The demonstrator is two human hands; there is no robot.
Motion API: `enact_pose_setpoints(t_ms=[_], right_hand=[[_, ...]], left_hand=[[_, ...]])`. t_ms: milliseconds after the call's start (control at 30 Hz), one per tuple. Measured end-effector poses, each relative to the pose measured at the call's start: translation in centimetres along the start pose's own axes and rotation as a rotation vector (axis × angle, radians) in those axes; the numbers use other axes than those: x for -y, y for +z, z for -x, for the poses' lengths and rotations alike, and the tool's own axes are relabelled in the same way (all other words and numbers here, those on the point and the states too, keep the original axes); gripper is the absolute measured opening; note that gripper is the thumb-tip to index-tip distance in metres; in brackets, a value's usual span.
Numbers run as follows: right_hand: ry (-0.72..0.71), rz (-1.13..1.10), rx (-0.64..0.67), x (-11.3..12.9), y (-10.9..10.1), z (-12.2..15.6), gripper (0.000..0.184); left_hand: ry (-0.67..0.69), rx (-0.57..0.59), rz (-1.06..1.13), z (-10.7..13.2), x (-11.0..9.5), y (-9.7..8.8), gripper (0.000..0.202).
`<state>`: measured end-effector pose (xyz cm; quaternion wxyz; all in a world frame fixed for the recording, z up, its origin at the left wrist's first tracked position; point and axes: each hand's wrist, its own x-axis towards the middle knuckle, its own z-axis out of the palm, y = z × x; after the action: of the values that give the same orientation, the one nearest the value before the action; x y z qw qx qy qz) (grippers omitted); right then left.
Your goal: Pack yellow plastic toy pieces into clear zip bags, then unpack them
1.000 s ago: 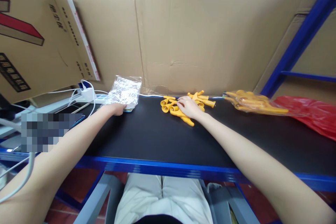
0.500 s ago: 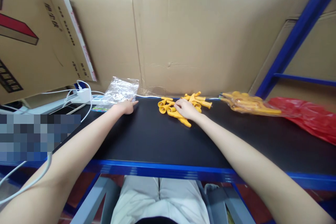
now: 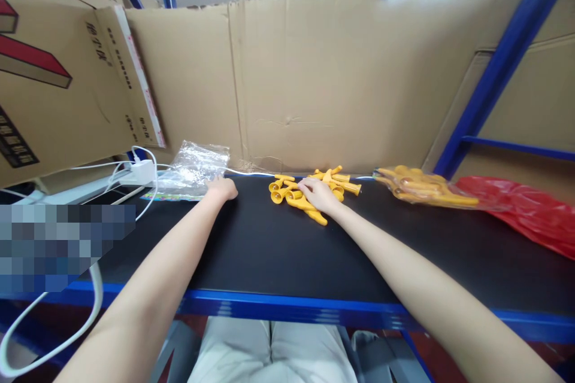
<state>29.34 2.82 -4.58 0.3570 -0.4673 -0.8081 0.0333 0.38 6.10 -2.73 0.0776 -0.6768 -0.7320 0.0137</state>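
My left hand rests at the near right edge of a stack of clear plastic bags on the black shelf top; its fingers are curled, and I cannot see what, if anything, they pinch. My right hand lies on a loose pile of yellow plastic parts with flared ends, fingers bent down onto them. Both forearms stretch forward from the bottom corners of the view.
A clear bag filled with yellow parts lies to the right, beside a red plastic bag. A white power strip and cables sit at the left. Cardboard walls close the back; blue rack posts stand at the right.
My left hand has drawn its pointing fingers in and now sits curled at the edge of the clear bags. The camera has tilted up a little. My right hand stays on the yellow parts.
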Motion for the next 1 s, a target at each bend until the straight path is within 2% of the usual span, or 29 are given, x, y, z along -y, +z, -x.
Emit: enact_pose_setpoints(t_ms=[33, 67, 133, 233, 333, 433, 533, 633, 733, 900, 933, 1000], right_hand=[[0.026, -0.030, -0.015, 0.1, 0.0, 0.0, 0.027], [0.058, -0.073, -0.040, 0.1, 0.1, 0.1, 0.028], [0.134, -0.191, -0.134, 0.1, 0.1, 0.0, 0.029], [0.243, -0.377, -0.330, -0.3, -0.5, -0.7, 0.031], [0.299, -0.484, -0.514, -1.8, -2.5, -1.9, 0.028], [0.403, -0.438, -0.696, -4.5, -5.6, -2.6, 0.017], [0.489, -0.152, -0.802, -7.6, -8.8, -1.6, 0.023], [0.406, 0.289, -0.759, -9.9, -10.8, 0.6, 0.034], [0.384, 0.521, -0.628, -11.6, -11.3, 2.7, 0.035], [0.745, 0.493, -0.601, -14.7, -10.9, 4.3, 0.021], [0.769, 0.484, -0.608, -15.3, -10.8, 4.4, 0.021], [0.713, 0.470, -0.628, -16.1, -10.8, 4.5, 0.025]], left_hand=[[-0.018, -0.055, 0.000, 0.5, -0.3, 0.0, 0.050], [0.022, -0.113, 0.008, 0.9, -0.6, 0.0, 0.049], [0.175, -0.197, 0.049, 1.6, -0.8, 0.0, 0.046], [0.407, -0.218, 0.149, 2.4, -1.2, -0.3, 0.042], [0.537, -0.221, 0.264, 3.2, -2.2, -0.9, 0.052], [0.590, -0.208, 0.336, 4.0, -3.4, -1.5, 0.067], [0.633, -0.178, 0.339, 4.6, -4.3, -1.6, 0.072], [0.670, -0.161, 0.315, 4.9, -4.7, -1.5, 0.071], [0.688, -0.181, 0.297, 4.8, -4.9, -1.1, 0.068], [0.727, -0.218, 0.296, 4.7, -5.4, -0.7, 0.066], [0.742, -0.218, 0.305, 4.7, -5.4, -0.6, 0.067], [0.774, -0.219, 0.326, 4.7, -5.6, -0.7, 0.067]])
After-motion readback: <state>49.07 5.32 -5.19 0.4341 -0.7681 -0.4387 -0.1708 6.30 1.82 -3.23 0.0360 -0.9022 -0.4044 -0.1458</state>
